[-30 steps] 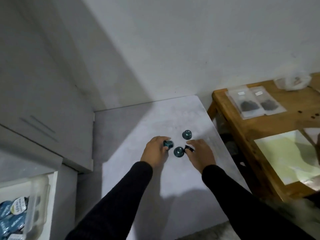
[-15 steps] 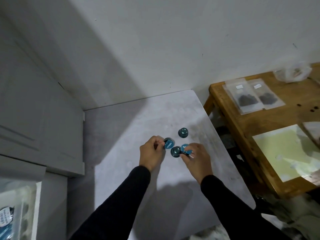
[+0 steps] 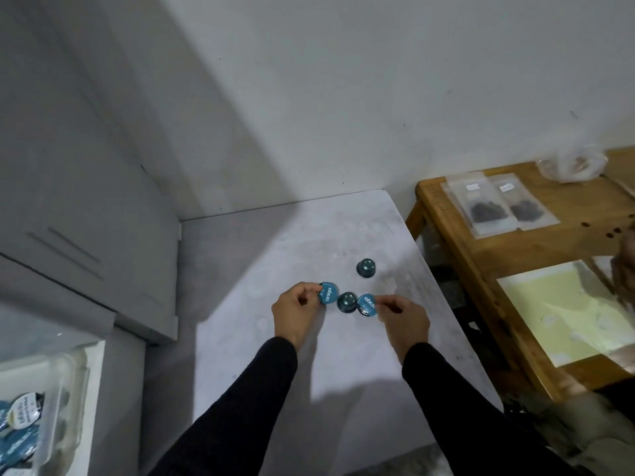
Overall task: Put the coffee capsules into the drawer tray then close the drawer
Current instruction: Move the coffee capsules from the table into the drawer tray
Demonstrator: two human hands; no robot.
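Observation:
Several teal coffee capsules are on the pale grey counter [image 3: 275, 355]. My left hand [image 3: 297, 314] pinches one capsule [image 3: 328, 293], tilted so its blue printed lid faces me. My right hand [image 3: 403, 319] pinches another capsule [image 3: 367, 305], its blue lid also turned up. Between them a third capsule [image 3: 347, 301] stands dome-up on the counter. A further capsule [image 3: 366, 267] stands alone a little farther back. At the bottom left, the open drawer's clear plastic tray [image 3: 74, 389] holds several blue-lidded capsules [image 3: 20, 427].
Grey cabinet fronts [image 3: 86, 201] rise at the left, above the drawer. A wooden table [image 3: 498, 269] stands to the right of the counter with two clear sachets [image 3: 498, 204], a plastic bag [image 3: 570, 164] and a yellow-green sheet [image 3: 563, 310]. A white wall lies behind.
Both hands have lifted and tilted their capsules so the blue lids now face up. The view shifted, bringing the drawer tray back into sight at the left.

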